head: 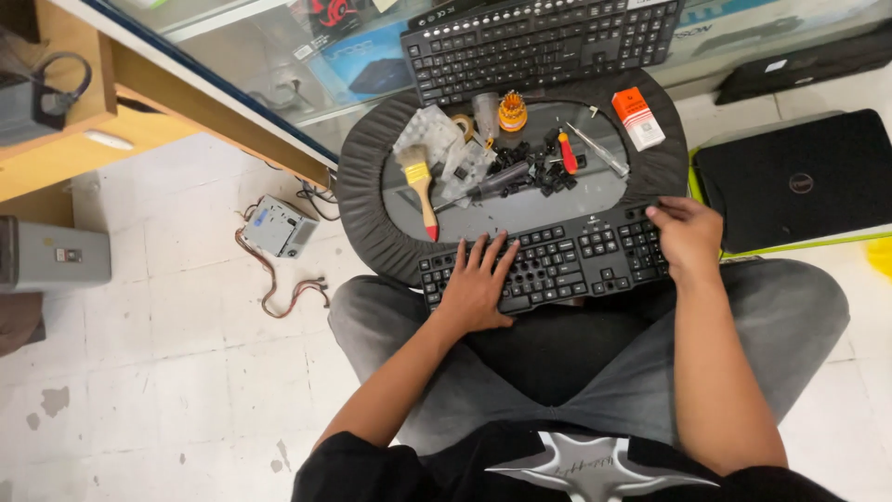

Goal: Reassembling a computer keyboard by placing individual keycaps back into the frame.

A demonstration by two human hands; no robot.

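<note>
Left hand (478, 284): lying flat, fingers spread, pressing on the keyboard (548, 263)
Right hand (686, 234): gripping the keyboard's right end
Keyboard: resting across the lap, against the stool (367, 200)
Progress: several keys missing; loose keys (534, 172) piling beside brush (420, 186), none refitted yet

The flat left hand (478, 284) covers some keys on the left part of the black keyboard on the lap (557, 265). The right hand (689, 237) hides that keyboard's right end, so its grip there cannot be seen. The second black keyboard on the glass tabletop (544, 42), at twelve o'clock, is cut off by the top edge. The small black loose keycaps (530, 172) on the round black tray (362, 186) are too tiny to tell apart. The grey metal box (42, 253) at nine o'clock is cut by the left edge. The yellow thing (880, 256) at three o'clock is mostly out of view.
</note>
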